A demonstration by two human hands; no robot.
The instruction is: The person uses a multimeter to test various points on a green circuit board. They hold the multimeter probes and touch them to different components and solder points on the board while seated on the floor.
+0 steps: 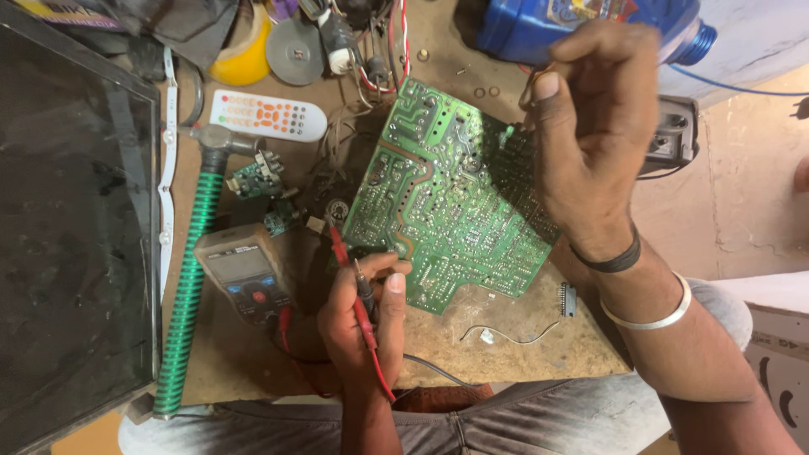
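- The big green circuit board (447,198) lies flat on the brown surface (539,337), with its solder side up.
- The left hand (364,316) is at the near edge of the board. Its fingers are closed around a red probe (364,324) and a black probe (365,291). The probe tips point up toward the board.
- The right hand (590,126) is raised over the far right corner of the board. Its thumb and fingers are pinched together. What they pinch is too small to tell.
- A meter (244,274) with a grey screen lies to the left of the board.
- A hammer (194,270) with a green striped handle lies further left of the board, past the meter.
- A white remote (268,115) sits beyond the board's far left corner.
- A blue bottle (581,25) lies beyond the board's far edge, behind the right hand.
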